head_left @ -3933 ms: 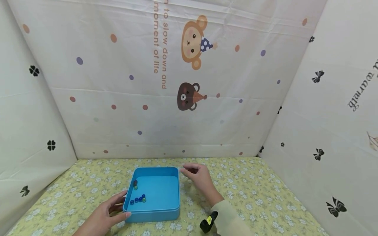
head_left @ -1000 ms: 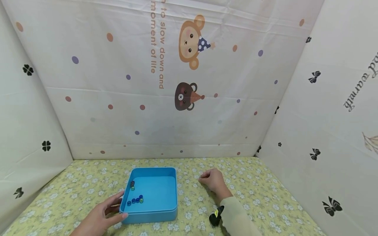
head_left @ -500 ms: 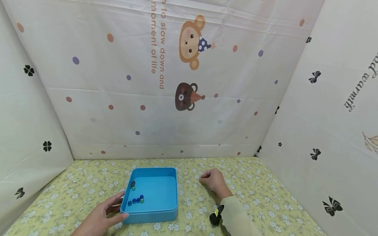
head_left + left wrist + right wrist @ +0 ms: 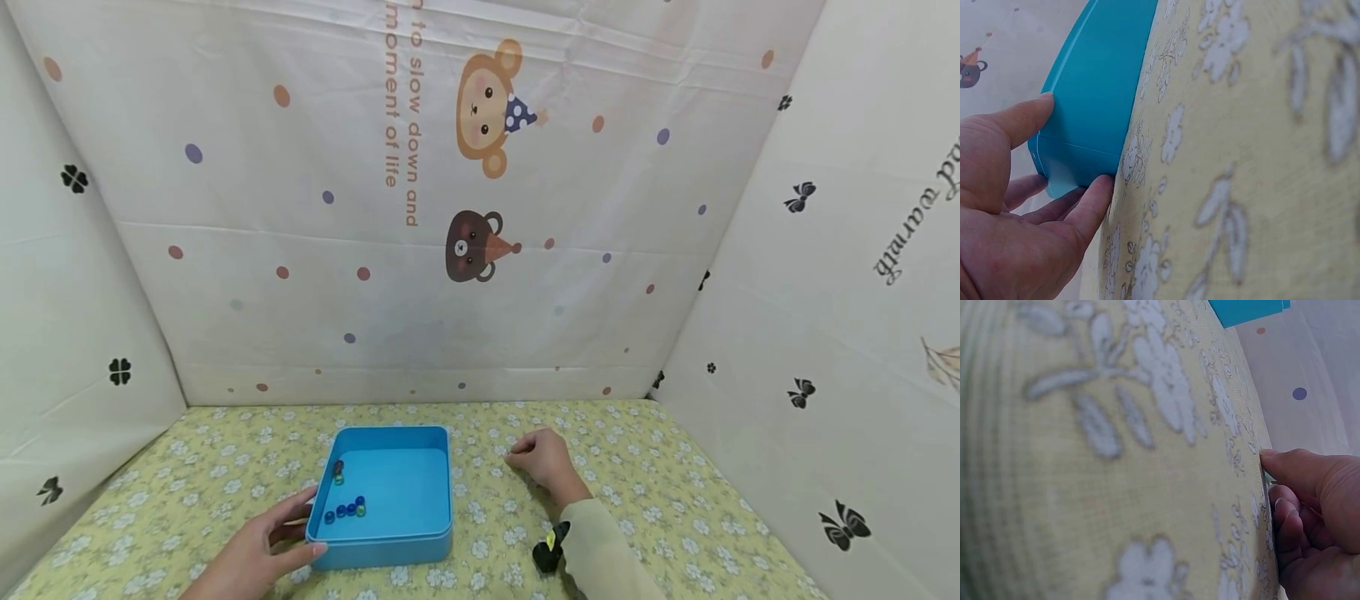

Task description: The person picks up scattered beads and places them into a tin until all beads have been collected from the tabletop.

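A square blue box point(image 4: 397, 554) with an open top stands on the table. Several small glass marbles lie in its left half: a row of blue ones point(image 4: 341, 510) with a green one point(image 4: 361, 511) at its end, and brown point(image 4: 339, 467) and green point(image 4: 339, 479) ones by the left wall. My left hand point(image 4: 258, 546) grips the box's near left corner, thumb on the front wall, fingers along the left side. To the right of the box, my right hand point(image 4: 547, 462) rests on the cloth with fingers curled and thumb tip down; I cannot tell whether its fingertips pinch something small.
A yellow floral cloth point(image 4: 645, 500) covers the table. White printed sheets form the back wall point(image 4: 412, 308) and both sides. A black strap with a yellow mark point(image 4: 549, 546) sits at the right wrist, beside a pale sleeve point(image 4: 607, 550).
Since the earliest frame my right hand has moved from the box's right rim to the cloth further right and down. Over the last second neither hand nor the marbles have moved.
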Demonstrator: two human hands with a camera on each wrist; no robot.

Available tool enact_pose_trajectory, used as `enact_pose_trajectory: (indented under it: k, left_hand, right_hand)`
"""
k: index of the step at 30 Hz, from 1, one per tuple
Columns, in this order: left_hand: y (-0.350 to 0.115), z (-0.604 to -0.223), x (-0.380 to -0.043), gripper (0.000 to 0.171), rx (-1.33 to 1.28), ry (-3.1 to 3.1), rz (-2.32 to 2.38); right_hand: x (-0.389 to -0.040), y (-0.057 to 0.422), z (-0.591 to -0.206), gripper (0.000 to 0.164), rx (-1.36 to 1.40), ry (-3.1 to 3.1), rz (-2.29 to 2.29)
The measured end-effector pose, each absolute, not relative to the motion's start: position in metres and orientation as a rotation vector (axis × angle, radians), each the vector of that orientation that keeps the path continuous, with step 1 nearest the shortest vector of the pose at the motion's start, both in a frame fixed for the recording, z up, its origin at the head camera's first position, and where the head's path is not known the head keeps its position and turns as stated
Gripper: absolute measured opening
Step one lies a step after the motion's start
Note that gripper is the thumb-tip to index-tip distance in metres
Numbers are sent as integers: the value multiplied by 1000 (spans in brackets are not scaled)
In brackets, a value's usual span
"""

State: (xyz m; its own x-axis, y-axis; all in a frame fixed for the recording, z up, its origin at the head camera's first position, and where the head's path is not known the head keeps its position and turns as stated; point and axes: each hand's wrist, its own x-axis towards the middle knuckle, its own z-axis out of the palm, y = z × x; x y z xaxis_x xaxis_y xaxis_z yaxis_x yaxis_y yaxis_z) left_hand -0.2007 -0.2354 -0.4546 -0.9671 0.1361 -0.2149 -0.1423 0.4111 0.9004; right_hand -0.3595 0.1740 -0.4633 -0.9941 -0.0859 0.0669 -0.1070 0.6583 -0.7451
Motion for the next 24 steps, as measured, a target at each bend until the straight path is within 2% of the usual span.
enact_pose_trajectory:
  k: [24]
  left_hand:
    - [-236, -454, -201, 92, 3, 2412, 1573]
  right_hand:
    - [-361, 176, -465, 12, 171, -2834, 1329]
